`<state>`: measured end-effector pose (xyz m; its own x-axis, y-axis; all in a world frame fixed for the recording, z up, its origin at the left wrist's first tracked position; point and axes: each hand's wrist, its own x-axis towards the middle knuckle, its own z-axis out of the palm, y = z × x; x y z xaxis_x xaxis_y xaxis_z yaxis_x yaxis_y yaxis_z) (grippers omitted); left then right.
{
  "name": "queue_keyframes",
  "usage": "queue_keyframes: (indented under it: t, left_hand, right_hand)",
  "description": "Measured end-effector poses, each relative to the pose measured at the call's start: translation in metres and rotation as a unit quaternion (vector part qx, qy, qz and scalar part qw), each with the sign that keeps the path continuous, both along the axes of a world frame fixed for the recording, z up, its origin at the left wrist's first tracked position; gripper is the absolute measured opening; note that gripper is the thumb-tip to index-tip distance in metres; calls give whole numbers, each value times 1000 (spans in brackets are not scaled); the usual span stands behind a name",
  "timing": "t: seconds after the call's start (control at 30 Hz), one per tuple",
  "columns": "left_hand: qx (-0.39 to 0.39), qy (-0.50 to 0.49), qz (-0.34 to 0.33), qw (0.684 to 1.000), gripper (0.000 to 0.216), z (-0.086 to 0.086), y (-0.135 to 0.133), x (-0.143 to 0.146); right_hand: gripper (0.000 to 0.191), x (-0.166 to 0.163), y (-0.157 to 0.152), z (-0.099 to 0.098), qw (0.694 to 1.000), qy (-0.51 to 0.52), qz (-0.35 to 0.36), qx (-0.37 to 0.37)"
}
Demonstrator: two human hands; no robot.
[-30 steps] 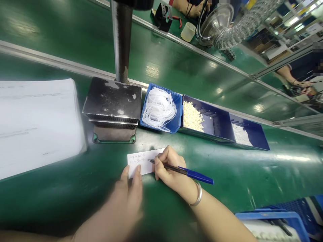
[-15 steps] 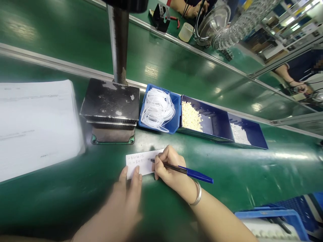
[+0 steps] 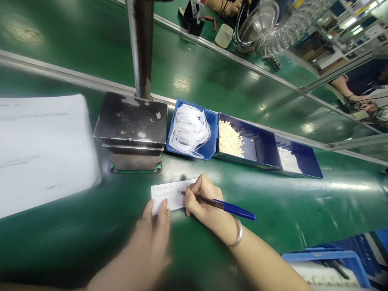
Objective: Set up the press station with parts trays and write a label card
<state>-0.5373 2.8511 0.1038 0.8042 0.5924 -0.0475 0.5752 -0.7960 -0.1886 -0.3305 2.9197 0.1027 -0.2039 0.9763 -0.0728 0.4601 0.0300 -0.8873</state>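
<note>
A small white paper slip (image 3: 166, 195) with two lines of handwriting lies on the green table surface (image 3: 91, 226). My left hand (image 3: 151, 238) lies flat with its fingertips pressing the slip's lower left corner. My right hand (image 3: 203, 202) is closed around a blue pen (image 3: 224, 205), whose tip touches the slip's right part. A silver bangle (image 3: 237, 234) sits on my right wrist.
A thick stack of white sheets (image 3: 42, 149) lies at left. A black stand base (image 3: 131, 127) with a metal post is behind the slip. Blue bins hold clear tubing (image 3: 190, 130), cream beads (image 3: 230, 139) and white parts (image 3: 287, 161). A blue crate (image 3: 330, 268) sits bottom right. Other people's arms (image 3: 348, 91) show beyond the rails.
Hands, pen and slip stay almost where they were. Only the view has shifted slightly.
</note>
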Motion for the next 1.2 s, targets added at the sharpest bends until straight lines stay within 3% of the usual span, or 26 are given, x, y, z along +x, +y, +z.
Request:
queue_keyframes:
  t: [0.33,0.53,0.73,1.2]
  left_hand:
    - [36,24,-7,999,87,1,1,1]
    - [31,11,0,999,77,2,2,1]
    - [-32,-50,15,998,74,-2,-1,-2]
    - [-10,-13,4,1000,73,-2,1,1]
  right_hand:
    - [21,1,2,6,999,-26,24,-9]
    - [22,2,-1,-1,1000,-2,-16,-16]
    - [22,2,-1,-1,1000,9,-1,-9]
    - [20,0,2,3,1000,-4,-4,-10]
